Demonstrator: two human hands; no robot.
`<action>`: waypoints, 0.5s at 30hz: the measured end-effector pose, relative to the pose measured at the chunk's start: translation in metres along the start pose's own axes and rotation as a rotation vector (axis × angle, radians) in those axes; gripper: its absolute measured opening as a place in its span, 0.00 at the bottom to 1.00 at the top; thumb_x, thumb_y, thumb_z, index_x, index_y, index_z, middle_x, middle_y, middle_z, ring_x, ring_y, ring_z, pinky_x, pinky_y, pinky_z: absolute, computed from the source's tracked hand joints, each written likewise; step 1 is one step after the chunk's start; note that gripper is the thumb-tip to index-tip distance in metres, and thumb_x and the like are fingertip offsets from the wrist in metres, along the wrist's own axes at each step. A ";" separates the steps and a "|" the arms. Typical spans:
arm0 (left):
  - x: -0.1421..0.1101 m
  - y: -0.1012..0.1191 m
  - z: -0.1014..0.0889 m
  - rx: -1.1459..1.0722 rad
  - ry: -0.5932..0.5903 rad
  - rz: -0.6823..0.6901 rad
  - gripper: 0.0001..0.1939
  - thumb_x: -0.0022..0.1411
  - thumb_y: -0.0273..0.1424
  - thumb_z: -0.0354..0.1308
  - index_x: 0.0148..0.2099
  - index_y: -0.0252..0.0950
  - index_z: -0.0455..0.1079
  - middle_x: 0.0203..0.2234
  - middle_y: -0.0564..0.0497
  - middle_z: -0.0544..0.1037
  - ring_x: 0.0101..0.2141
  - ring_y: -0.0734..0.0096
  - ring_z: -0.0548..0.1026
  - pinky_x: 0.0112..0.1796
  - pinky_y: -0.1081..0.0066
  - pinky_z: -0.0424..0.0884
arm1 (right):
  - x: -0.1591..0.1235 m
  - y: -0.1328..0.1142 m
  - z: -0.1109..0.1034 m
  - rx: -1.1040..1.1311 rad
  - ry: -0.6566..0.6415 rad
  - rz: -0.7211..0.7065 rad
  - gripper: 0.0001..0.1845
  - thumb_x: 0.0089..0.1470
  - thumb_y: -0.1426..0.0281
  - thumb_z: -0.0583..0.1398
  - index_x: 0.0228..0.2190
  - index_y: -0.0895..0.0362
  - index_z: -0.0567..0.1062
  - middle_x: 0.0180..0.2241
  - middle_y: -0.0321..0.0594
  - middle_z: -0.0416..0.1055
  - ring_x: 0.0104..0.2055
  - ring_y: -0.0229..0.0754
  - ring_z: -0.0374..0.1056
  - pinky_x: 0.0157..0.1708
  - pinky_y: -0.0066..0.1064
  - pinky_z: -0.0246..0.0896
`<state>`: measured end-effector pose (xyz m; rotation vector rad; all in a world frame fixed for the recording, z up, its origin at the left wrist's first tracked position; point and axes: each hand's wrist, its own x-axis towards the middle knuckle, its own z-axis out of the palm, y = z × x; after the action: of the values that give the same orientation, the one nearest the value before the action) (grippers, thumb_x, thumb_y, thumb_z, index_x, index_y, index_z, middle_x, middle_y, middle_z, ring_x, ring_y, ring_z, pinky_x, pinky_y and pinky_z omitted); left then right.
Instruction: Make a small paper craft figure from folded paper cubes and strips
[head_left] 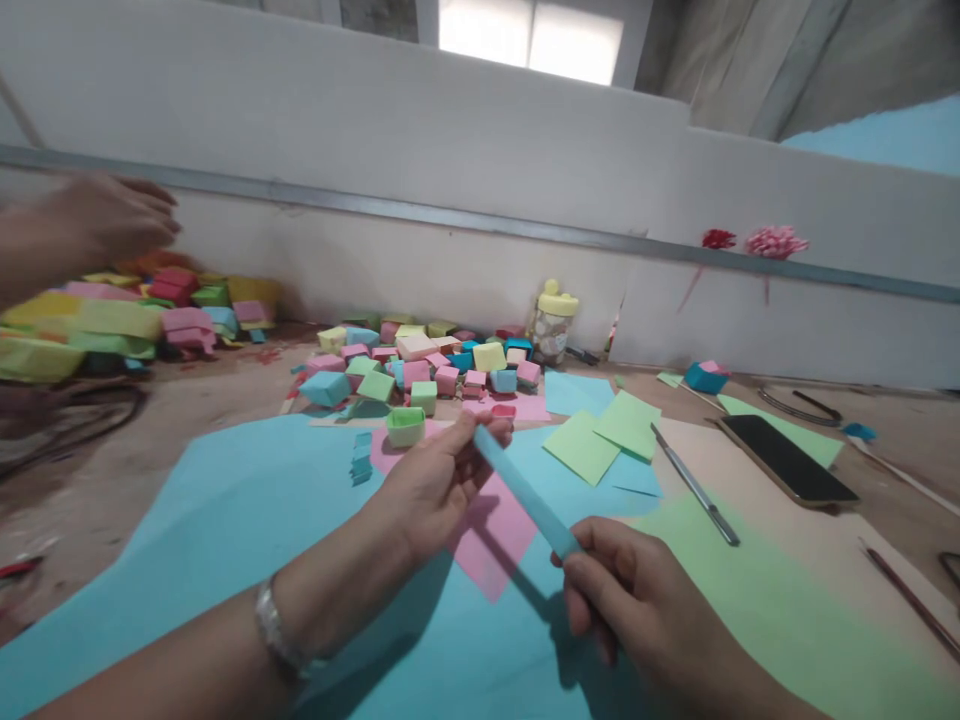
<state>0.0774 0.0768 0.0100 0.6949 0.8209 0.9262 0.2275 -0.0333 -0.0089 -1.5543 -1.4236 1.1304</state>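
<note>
Strip (525, 495), blue and narrow, is held up at a slant between the two hands, clear of the pink sheet (495, 550) over which it is seen. Its near end is pinched by the right hand (630, 590), with the thumb closed against the bent fingers. Its far end is met by the fingertips of the left hand (427, 495), which is turned partly palm up, its fingers loosely curled; whether the end is gripped there or only steadied cannot be told.

The step in hand is judged to be one of handling and steadying: the strip looks straight, and no fold can be made out along it. For the next move, light pressure and a firm hold at the right are called for, with the far end guided by the left fingertips, since thin paper could easily be creased or bent.

Beyond the left hand, an open green box (406, 428) is seen, with small blue pieces (361, 460) beside it and a pile of boxes (416, 350) behind. To the right, green squares (581, 450) are laid out, partly overlapped, near a knife (697, 490) and a phone (784, 460).
</note>
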 end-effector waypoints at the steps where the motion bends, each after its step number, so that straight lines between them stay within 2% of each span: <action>1: -0.003 -0.004 0.002 -0.002 -0.029 -0.011 0.10 0.59 0.38 0.54 0.38 0.37 0.69 0.36 0.50 0.76 0.38 0.73 0.72 0.39 0.74 0.68 | 0.000 0.000 0.000 0.006 0.009 0.010 0.14 0.57 0.67 0.51 0.21 0.56 0.60 0.16 0.29 0.64 0.14 0.28 0.54 0.16 0.20 0.50; 4: -0.019 -0.017 0.011 0.109 -0.193 -0.087 0.16 0.54 0.41 0.57 0.40 0.34 0.71 0.33 0.47 0.77 0.35 0.67 0.73 0.36 0.70 0.68 | 0.000 0.000 0.000 0.012 0.014 0.050 0.14 0.56 0.65 0.51 0.21 0.57 0.61 0.16 0.30 0.63 0.14 0.29 0.54 0.16 0.21 0.49; 5: -0.025 -0.021 0.014 0.191 -0.199 -0.092 0.15 0.53 0.39 0.60 0.39 0.34 0.72 0.31 0.48 0.76 0.33 0.70 0.72 0.35 0.72 0.67 | 0.000 0.001 0.000 0.000 0.029 0.046 0.14 0.56 0.64 0.52 0.21 0.57 0.61 0.16 0.29 0.62 0.15 0.29 0.54 0.16 0.22 0.48; 8: -0.034 -0.027 0.015 0.344 -0.146 -0.050 0.12 0.51 0.36 0.62 0.34 0.32 0.74 0.20 0.54 0.71 0.20 0.82 0.64 0.22 0.81 0.60 | 0.000 0.003 -0.002 -0.100 0.135 -0.026 0.11 0.53 0.64 0.53 0.23 0.57 0.65 0.17 0.29 0.57 0.19 0.32 0.53 0.18 0.23 0.48; 11: -0.029 -0.029 0.009 0.256 -0.172 -0.103 0.11 0.53 0.35 0.61 0.37 0.33 0.73 0.16 0.58 0.67 0.15 0.86 0.57 0.16 0.83 0.53 | 0.000 0.006 -0.007 -0.193 0.233 -0.074 0.09 0.52 0.65 0.55 0.24 0.56 0.67 0.19 0.29 0.57 0.21 0.34 0.53 0.20 0.25 0.49; 13: -0.024 -0.031 0.005 0.104 -0.197 -0.165 0.08 0.53 0.31 0.61 0.36 0.32 0.73 0.19 0.55 0.69 0.18 0.85 0.62 0.19 0.84 0.58 | 0.001 0.007 -0.010 -0.211 0.284 -0.092 0.09 0.51 0.66 0.55 0.23 0.56 0.69 0.19 0.30 0.60 0.22 0.35 0.56 0.22 0.26 0.52; 15: -0.023 -0.034 0.003 -0.021 -0.206 -0.175 0.04 0.52 0.27 0.62 0.32 0.33 0.72 0.25 0.52 0.73 0.25 0.82 0.68 0.27 0.84 0.64 | 0.002 0.008 -0.011 -0.203 0.337 -0.140 0.08 0.50 0.67 0.56 0.23 0.55 0.72 0.20 0.32 0.66 0.24 0.36 0.61 0.25 0.27 0.56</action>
<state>0.0857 0.0409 -0.0085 0.6768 0.6766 0.6921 0.2410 -0.0316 -0.0129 -1.6631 -1.4207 0.6212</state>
